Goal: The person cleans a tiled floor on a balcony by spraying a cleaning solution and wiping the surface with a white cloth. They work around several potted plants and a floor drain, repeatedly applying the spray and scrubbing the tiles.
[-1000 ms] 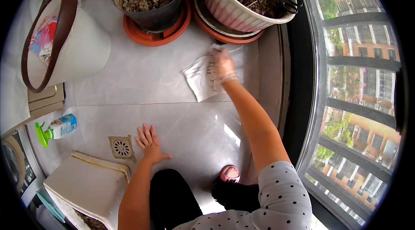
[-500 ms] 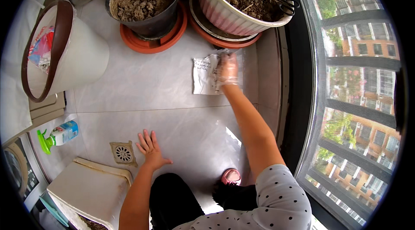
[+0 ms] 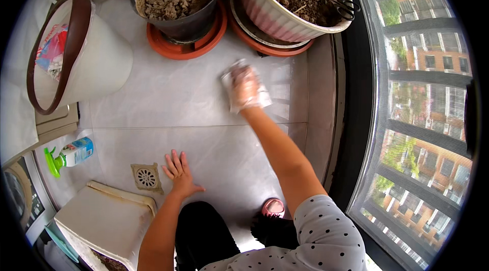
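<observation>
My left hand (image 3: pixel 180 174) is bare and lies flat on the grey tiled floor (image 3: pixel 168 102) with its fingers spread, beside the square drain grate (image 3: pixel 147 177). My right hand (image 3: pixel 245 86), in a thin clear plastic glove, is closed on a white cloth (image 3: pixel 264 97) with dark writing and presses it to the floor. The hand and cloth are blurred by motion, and the fingers are partly hidden. They are just in front of the dark pot (image 3: pixel 188 25) and the ribbed white pot (image 3: pixel 275 16), both holding dry soil.
Orange saucers (image 3: pixel 186 53) sit under the pots. On the left stand a white bin (image 3: pixel 104 67) with a brown rim, a spray bottle (image 3: pixel 76 152) with a green trigger, and a white box (image 3: pixel 107 217). Along the right runs a window (image 3: pixel 423 118) with a dark frame.
My right hand has swept left across the floor with the cloth, which now lies turned and bunched under it. My left hand stays in place. The view has shifted slightly.
</observation>
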Action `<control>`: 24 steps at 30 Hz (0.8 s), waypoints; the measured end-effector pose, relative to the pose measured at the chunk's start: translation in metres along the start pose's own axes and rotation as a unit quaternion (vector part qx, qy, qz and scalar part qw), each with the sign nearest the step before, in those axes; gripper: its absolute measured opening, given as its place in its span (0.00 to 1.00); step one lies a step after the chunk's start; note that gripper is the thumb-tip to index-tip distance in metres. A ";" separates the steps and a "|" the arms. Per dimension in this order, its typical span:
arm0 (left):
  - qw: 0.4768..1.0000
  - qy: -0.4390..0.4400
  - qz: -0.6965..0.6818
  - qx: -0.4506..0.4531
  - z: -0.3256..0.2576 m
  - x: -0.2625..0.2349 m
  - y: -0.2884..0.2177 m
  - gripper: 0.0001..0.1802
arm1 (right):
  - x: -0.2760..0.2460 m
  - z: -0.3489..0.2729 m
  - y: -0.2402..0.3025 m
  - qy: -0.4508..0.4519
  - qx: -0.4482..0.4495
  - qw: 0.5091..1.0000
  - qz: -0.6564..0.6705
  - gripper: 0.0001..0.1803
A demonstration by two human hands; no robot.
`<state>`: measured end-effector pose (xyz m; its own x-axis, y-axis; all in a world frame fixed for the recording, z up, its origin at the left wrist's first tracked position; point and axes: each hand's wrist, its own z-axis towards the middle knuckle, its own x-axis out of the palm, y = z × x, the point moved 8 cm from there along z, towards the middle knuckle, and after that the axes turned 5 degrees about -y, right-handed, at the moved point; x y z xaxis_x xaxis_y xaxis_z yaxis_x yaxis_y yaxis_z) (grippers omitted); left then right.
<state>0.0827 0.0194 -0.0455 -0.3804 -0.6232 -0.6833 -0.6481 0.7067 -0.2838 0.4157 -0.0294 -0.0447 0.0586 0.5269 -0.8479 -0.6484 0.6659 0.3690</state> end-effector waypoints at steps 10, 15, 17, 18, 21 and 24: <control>0.999 -0.026 -0.016 0.016 -0.008 0.005 0.030 0.77 | -0.036 -0.044 0.166 0.245 -0.106 0.959 0.099 0.19; 0.998 -0.021 -0.038 0.042 -0.005 0.020 0.028 0.75 | -0.021 -0.032 0.380 0.228 -0.186 0.854 0.429 0.28; 0.999 0.008 -0.016 0.051 -0.007 0.016 0.029 0.63 | 0.003 -0.047 0.453 0.250 -0.211 0.833 0.446 0.31; 0.998 0.025 0.003 0.052 -0.014 0.014 0.027 0.52 | 0.012 -0.056 0.487 0.259 -0.214 0.825 0.454 0.33; 0.976 -0.179 -0.111 0.053 0.015 0.051 0.034 0.38 | 0.029 -0.070 0.555 0.309 -0.191 0.802 0.473 0.36; 0.979 -0.197 0.041 0.043 -0.015 -0.029 0.013 0.27 | 0.045 -0.065 0.582 0.318 -0.172 0.821 0.442 0.37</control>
<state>0.0752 0.0413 -0.0190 -0.1341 -0.3979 -0.9076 -0.5622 0.7847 -0.2610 -0.0087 0.3478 0.1071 -0.8872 0.2686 -0.3753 -0.4076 -0.0746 0.9101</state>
